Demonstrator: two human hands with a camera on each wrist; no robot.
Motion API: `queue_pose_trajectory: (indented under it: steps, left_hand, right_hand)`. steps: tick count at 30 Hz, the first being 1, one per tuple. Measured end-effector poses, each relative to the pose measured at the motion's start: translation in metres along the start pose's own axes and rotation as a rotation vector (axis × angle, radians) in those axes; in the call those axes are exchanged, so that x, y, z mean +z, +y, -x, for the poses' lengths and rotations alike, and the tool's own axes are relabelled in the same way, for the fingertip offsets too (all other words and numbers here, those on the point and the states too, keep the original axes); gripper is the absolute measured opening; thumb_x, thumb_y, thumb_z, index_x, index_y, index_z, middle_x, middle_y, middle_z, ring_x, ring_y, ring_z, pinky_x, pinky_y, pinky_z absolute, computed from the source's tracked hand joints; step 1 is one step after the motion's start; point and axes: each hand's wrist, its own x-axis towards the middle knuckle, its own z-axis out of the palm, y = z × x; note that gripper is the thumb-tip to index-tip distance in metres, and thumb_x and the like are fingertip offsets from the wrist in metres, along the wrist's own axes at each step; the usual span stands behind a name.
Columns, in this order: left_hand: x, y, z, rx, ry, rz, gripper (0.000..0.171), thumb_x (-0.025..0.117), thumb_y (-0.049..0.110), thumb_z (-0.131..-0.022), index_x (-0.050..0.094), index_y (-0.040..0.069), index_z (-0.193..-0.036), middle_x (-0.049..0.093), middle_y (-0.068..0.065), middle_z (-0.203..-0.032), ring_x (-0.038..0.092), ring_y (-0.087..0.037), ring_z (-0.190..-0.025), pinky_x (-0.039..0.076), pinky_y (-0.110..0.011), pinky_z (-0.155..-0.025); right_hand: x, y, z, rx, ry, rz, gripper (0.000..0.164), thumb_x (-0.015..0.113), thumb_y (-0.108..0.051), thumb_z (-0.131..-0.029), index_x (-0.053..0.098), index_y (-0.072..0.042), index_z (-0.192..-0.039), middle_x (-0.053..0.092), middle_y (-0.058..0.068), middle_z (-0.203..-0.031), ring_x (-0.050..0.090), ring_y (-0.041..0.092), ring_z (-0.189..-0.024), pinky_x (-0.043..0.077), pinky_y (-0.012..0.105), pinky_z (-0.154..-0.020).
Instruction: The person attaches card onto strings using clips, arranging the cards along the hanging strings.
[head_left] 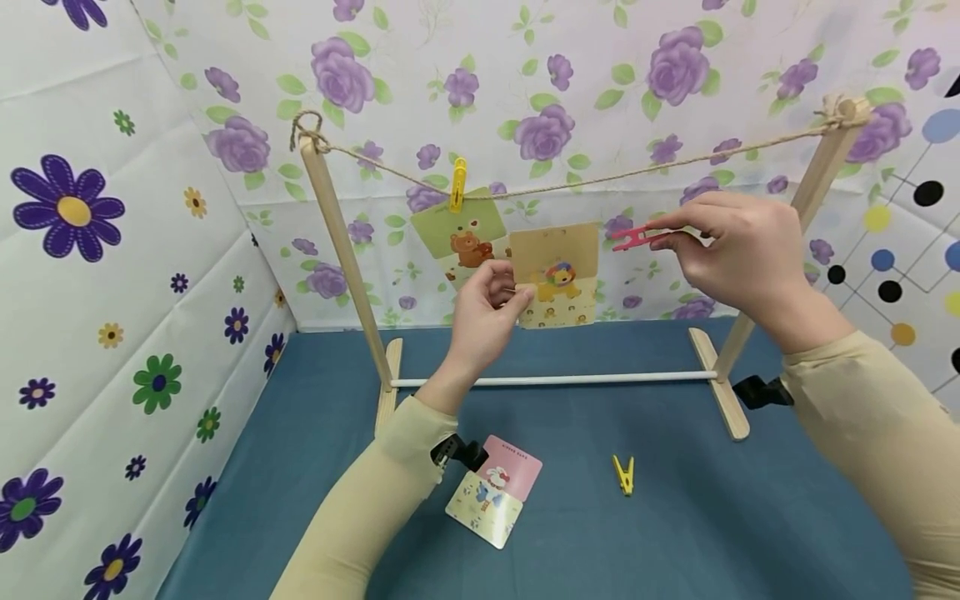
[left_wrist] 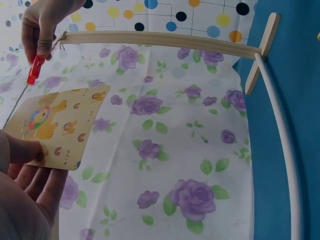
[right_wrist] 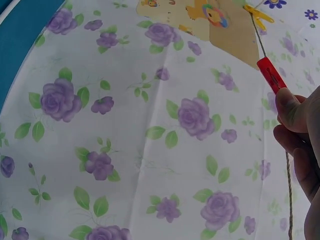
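Note:
My left hand (head_left: 489,307) pinches a tan card with a lion (head_left: 557,283) by its lower left edge, thumb in front and fingers behind. The card hangs just below the rope (head_left: 592,180). In my right hand (head_left: 738,254) a red clothespin (head_left: 633,238) is pinched between thumb and fingers, its tips pointing left toward the card's upper right. The right wrist view shows the red clothespin (right_wrist: 271,75) close by the rope. Left of the lion card, a green bear card (head_left: 468,237) hangs from the rope by a yellow clothespin (head_left: 457,185).
A wooden frame, with a left post (head_left: 341,242) and right post (head_left: 817,179), carries the rope. A white rod (head_left: 592,380) joins its feet. On the blue tabletop (head_left: 562,517) lie a pink rabbit card (head_left: 495,492) and another yellow clothespin (head_left: 624,476).

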Motion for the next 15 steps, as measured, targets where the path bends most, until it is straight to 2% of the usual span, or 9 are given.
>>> queue_pose_trajectory:
  steps: [7, 13, 15]
  left_hand:
    - [0.004, 0.008, -0.01, 0.005, 0.004, 0.005, 0.03, 0.071, 0.006, -0.104, 0.062, -0.001, -0.131, 0.076, -0.019, -0.111, 0.072, -0.03, -0.097, 0.056, -0.033, -0.081]
    - [0.007, 0.013, -0.017, -0.001, 0.016, -0.003, 0.03, 0.071, 0.007, -0.104, 0.061, -0.002, -0.132, 0.075, -0.018, -0.11, 0.072, -0.029, -0.097, 0.056, -0.033, -0.082]
    - [0.009, 0.015, -0.02, 0.001, 0.018, -0.001, 0.031, 0.071, 0.007, -0.104, 0.061, -0.002, -0.132, 0.075, -0.018, -0.11, 0.072, -0.03, -0.098, 0.056, -0.034, -0.083]
  right_hand:
    - [0.002, -0.003, -0.011, 0.017, 0.0, -0.014, 0.015, 0.087, -0.008, -0.088, 0.087, -0.012, -0.103, 0.079, 0.008, -0.086, 0.063, 0.021, -0.056, 0.029, 0.033, -0.047]
    - [0.001, -0.003, -0.024, -0.008, -0.022, 0.032, 0.013, 0.083, -0.008, -0.093, 0.087, -0.011, -0.105, 0.08, 0.01, -0.088, 0.056, 0.019, -0.05, 0.027, 0.033, -0.045]
    - [0.0, -0.003, -0.03, -0.008, -0.03, 0.039, 0.012, 0.083, -0.009, -0.094, 0.087, -0.011, -0.105, 0.08, 0.01, -0.088, 0.058, 0.022, -0.052, 0.029, 0.033, -0.046]
